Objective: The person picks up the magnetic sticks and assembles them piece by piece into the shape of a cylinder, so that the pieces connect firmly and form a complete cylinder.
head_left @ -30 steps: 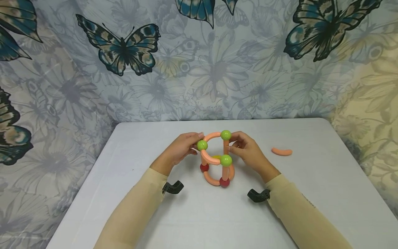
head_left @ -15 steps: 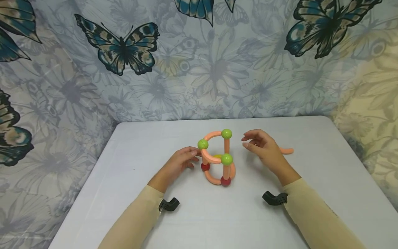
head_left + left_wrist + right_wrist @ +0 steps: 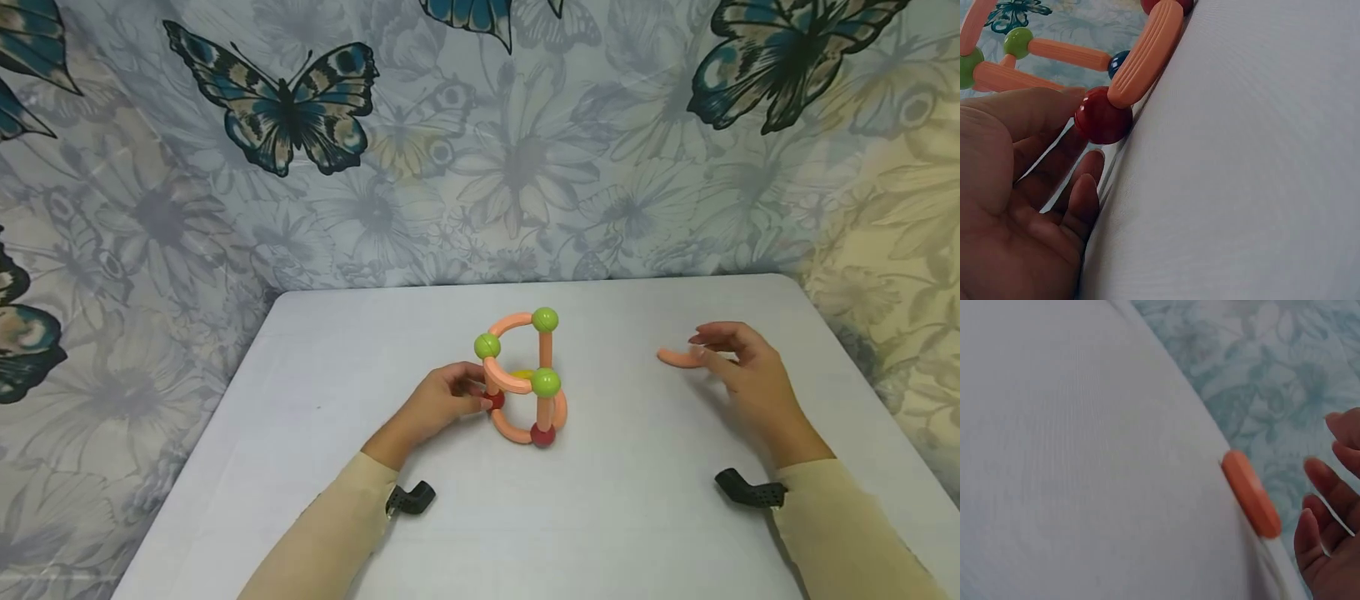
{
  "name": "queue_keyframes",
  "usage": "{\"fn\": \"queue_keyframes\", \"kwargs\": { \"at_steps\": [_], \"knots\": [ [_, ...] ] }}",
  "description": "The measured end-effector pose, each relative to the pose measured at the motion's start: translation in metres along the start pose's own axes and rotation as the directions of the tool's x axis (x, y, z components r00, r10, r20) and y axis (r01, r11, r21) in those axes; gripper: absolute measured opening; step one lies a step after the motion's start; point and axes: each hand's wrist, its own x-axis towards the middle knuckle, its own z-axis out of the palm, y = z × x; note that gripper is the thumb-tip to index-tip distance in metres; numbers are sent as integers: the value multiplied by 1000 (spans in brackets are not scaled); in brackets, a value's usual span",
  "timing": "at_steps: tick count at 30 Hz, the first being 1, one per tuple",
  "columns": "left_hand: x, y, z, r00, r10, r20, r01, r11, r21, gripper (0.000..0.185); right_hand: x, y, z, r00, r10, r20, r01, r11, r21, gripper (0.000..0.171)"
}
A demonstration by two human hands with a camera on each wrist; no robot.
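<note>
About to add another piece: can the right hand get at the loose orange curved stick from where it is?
Probably yes. The right hand hovers open right beside the loose orange curved stick, and nothing lies between them on the table.

green balls [image 3: 545, 382]: 3 | red balls [image 3: 542, 435]: 2 | loose orange curved stick [image 3: 677, 357]: 1 | hands [image 3: 442, 400]: 2

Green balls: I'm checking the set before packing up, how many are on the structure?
3 clearly: one at the top back, one upper left, one front middle. A yellowish-green bit behind the middle curved stick may be another, mostly hidden.
</note>
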Motion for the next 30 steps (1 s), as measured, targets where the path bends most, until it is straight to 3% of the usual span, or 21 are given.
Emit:
{"fn": "queue_keyframes", "kwargs": {
  "at_steps": [4, 7, 13, 22, 25, 30],
  "knots": [
    [-2, -1, 1, 999, 9, -33, -7, 999, 49, 33, 3, 19, -10, 1000, -12, -17, 9, 987, -161, 42],
    [-3, -3, 0, 999, 11, -40, -9, 998, 61, 32, 5, 26, -10, 999, -18, 32, 25, 974, -225, 40],
    [-2, -6, 0, 999, 18, -28, -15, 996, 88, 33, 10, 29, 1, 986, -121, 116, 152, 936, -316, 37],
    [1, -8, -1, 1000, 15, -10, -13, 993, 118, 34, 5, 21, 13, 988, -136, 74, 154, 879, -450, 35],
    [2, -7, -1, 1000, 12, -10, -11, 993, 113, 34, 4, 17, 14, 990, -138, 39, 141, 878, -457, 34],
    [2, -7, 0, 1000, 11, -16, -9, 994, 111, 34, 3, 12, 15, 992, -124, -11, 108, 904, -413, 36]
  ]
}}
